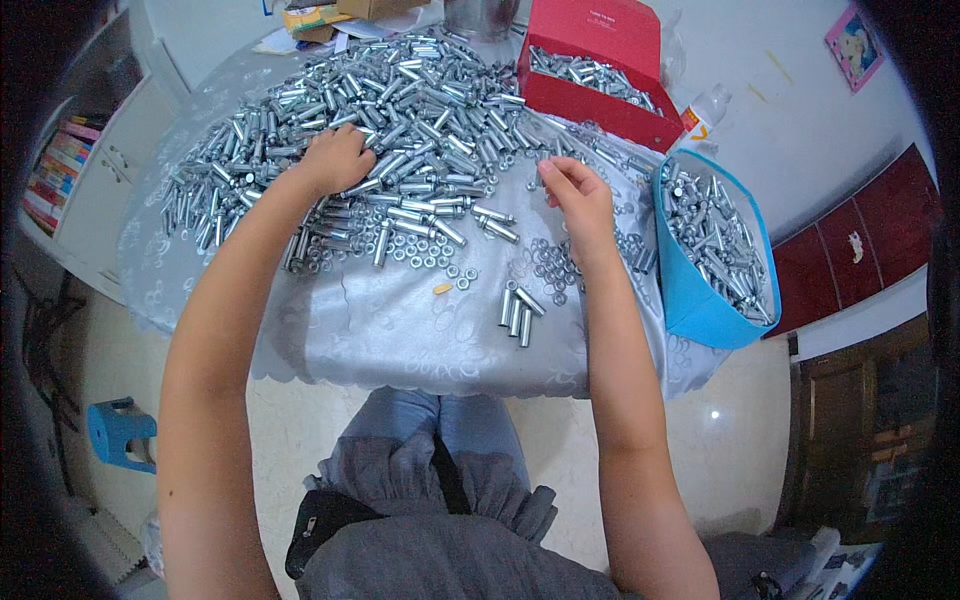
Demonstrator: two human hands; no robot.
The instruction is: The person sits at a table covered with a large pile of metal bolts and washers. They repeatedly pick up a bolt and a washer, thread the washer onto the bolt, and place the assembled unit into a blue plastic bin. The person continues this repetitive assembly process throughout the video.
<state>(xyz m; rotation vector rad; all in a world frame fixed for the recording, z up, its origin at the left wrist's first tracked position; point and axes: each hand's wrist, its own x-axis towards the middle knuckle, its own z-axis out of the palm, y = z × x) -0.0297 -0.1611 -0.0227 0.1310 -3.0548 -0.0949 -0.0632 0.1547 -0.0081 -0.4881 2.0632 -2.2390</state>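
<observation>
A wide heap of shiny metal sleeve anchor bolts (pixel 440 95) covers the far half of the table. My left hand (pixel 340 160) reaches into its near side with curled fingers; the fingertips and anything in them are hidden. To the right, beyond the heap's edge, my right hand (pixel 582 205) is raised with thumb and forefinger pinched together. Whatever lies in that pinch is too small to make out. Loose hex nuts (pixel 408 250) are scattered at the heap's near edge. More small rings or nuts (pixel 553 268) lie beside my right wrist. Several metal sleeves (pixel 518 318) sit nearer to me.
A blue fabric bin (pixel 700 315) full of bolts stands at the table's right edge. Behind it are an open red box (pixel 590 110) holding more bolts and a plastic bottle (pixel 708 108). A small yellow piece (pixel 443 289) lies on the silvery tablecloth (pixel 400 335). A blue stool (pixel 122 435) stands at floor left.
</observation>
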